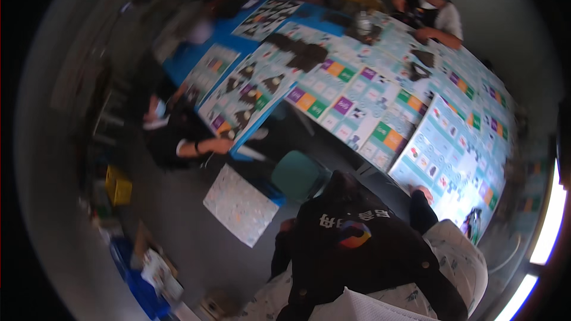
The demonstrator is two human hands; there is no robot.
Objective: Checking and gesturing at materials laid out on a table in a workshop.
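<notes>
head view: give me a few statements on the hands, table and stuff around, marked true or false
1. The right hand is at a printed sheet by the near edge of the table. True.
2. The left hand lies on the table. False: the left hand is down beside the black garment.
3. A clear bottle stands toward the table's far side. True.
4. The green seat is to the right of the right hand. False: the green seat is to its left.
5. A yellow crate shows at the left of the picture. True.
</notes>
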